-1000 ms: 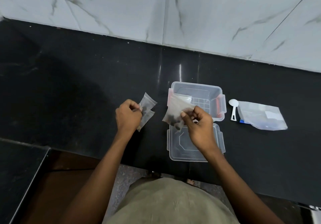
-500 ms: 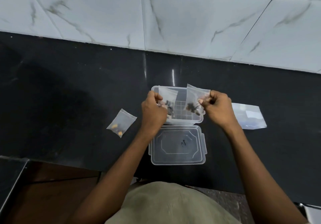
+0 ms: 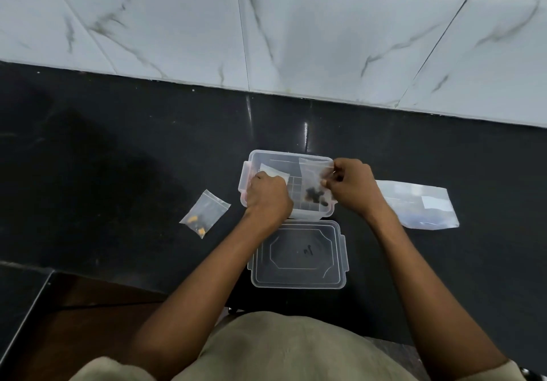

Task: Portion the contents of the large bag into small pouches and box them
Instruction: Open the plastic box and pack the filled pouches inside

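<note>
Hands [image 3: 307,188] over box [image 3: 288,155]; lid [image 3: 299,255], 1 pouch [image 3: 205,213] nearby

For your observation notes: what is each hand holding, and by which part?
Right hand pinches a dark-filled pouch by its top edge; left hand grips a second pouch, hold point hidden.

Black counter [image 3: 118,150], grey-veined white tiles [image 3: 325,34], clear box [image 3: 284,155].
</note>
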Motion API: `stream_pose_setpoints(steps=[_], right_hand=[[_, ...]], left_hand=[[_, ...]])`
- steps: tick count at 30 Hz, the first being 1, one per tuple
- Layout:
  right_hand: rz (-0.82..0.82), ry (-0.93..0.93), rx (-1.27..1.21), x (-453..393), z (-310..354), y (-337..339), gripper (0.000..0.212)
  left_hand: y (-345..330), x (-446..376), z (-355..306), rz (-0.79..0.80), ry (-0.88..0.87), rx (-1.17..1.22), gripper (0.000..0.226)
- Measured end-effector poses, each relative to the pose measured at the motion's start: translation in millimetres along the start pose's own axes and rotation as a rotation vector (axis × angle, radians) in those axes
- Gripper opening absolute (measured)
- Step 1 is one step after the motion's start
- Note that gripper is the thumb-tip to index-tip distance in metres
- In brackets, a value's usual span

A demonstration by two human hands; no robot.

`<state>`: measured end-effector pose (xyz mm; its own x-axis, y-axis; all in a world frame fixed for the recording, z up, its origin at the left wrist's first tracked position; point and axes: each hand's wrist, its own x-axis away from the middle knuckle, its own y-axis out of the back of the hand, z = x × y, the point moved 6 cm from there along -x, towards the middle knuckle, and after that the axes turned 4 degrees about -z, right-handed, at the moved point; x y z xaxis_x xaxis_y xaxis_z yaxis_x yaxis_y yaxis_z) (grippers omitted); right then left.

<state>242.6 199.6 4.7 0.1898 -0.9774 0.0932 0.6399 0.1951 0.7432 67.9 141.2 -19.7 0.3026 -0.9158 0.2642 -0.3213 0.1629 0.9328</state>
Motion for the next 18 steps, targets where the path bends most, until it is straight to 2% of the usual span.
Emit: stream_pose_setpoints(steps=[4,6,9,12,15,18], right_hand=[[0.048,0.024,0.113,-1.9,14.3,-9.4,0.024],[0.068,0.020,0.124,-4.3,18.9,-15.4,0.024],[0.079,-0.020,0.129,-6.5,21.5,-24.4,0.010],[0.063,-0.041,0.215,-6.8,24.3,-28.3,0.033],[0.021,-0.024,0.320,-3.6,32.0,-30.6,0.042],[-0.068,0.073,0.397,0.7,44.9,-34.7,0.048]], left_hand=[[16.1,6.3,-10.1,-0.124,-0.074,-0.173,0.033],[20.3,6.2,-13.8,-0.163,-0.165,-0.168,0.031],[10.5,6.2,-9.0,-0.020,-0.190,-0.126,0.027],[-2.4,7.4,0.1,0.161,-0.130,-0.117,0.027],[-6.3,4.7,2.1,0.195,-0.126,-0.097,0.027],[-9.3,2.7,2.7,0.217,-0.114,-0.082,0.027]])
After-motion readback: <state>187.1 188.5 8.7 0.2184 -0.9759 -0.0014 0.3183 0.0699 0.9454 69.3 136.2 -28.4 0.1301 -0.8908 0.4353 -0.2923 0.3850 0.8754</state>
